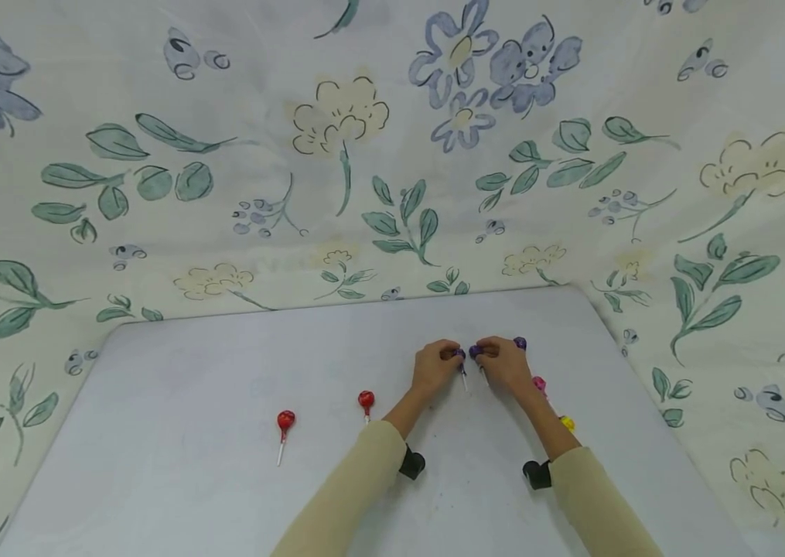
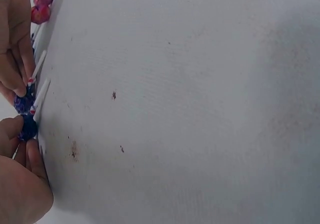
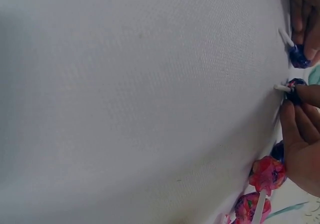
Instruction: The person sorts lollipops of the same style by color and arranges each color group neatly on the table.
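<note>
Near the table's far side, my left hand [image 1: 436, 365] pinches a purple-wrapped lollipop [image 1: 460, 354] by its candy head, the white stick pointing toward me. Just to its right, my right hand [image 1: 502, 362] grips another purple lollipop [image 1: 476, 352] the same way. The two heads are close together, with a small gap between them in the head view. In the left wrist view both dark wrappers [image 2: 28, 128] and white sticks show at the left edge. The right wrist view shows the right hand's thumb and fingers around its lollipop [image 3: 295, 90].
A third purple lollipop [image 1: 520, 343] lies beyond the right hand. Pink [image 1: 539, 383] and yellow [image 1: 568, 423] ones lie partly behind the right forearm. Two red lollipops [image 1: 285, 420] [image 1: 366, 399] lie left on the white table [image 1: 190, 387]. Floral cloth [image 1: 336, 193] hangs behind.
</note>
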`<state>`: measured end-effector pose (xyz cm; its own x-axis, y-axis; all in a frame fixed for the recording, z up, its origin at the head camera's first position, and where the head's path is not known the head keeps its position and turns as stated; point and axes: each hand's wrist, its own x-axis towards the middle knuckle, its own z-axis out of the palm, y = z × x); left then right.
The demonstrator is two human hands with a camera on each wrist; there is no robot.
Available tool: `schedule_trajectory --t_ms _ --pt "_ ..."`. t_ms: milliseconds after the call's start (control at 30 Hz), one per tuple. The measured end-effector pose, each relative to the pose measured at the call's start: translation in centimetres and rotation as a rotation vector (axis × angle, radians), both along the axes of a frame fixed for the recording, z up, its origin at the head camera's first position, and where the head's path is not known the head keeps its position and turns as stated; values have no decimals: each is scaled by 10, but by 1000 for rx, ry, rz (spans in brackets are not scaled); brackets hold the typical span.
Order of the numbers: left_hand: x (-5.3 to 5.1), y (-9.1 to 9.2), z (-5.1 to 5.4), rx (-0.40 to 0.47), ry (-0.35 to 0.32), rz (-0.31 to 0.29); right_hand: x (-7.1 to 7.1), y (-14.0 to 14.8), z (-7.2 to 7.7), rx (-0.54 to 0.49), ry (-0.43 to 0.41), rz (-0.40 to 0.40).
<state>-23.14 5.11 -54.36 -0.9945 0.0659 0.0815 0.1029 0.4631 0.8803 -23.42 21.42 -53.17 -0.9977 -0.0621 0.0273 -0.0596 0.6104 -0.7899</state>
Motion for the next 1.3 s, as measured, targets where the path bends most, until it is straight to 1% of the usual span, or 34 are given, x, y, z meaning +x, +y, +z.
schedule_trajectory --t_ms 267,433,533,667,800,1000,1133,1300 --pt "-1 1 0 29 -44 12 -4 0 -2 -1 -51 2" --pt "-1 3 2 22 -55 27 -3 -1 0 18 -39 19" --pt "0 4 3 22 -44 27 -2 -2 1 24 -38 24" --pt "-1 5 2 14 -45 29 -3 -2 1 29 -36 31" --pt "-2 5 1 6 -64 35 -4 -1 1 43 -32 44" --pt "-3 5 1 7 -86 32 -4 -2 3 61 -30 39" --pt "-2 5 3 5 -98 33 -3 -3 4 69 -16 40" --pt "-2 5 6 8 -128 32 -3 -3 6 78 -26 31"
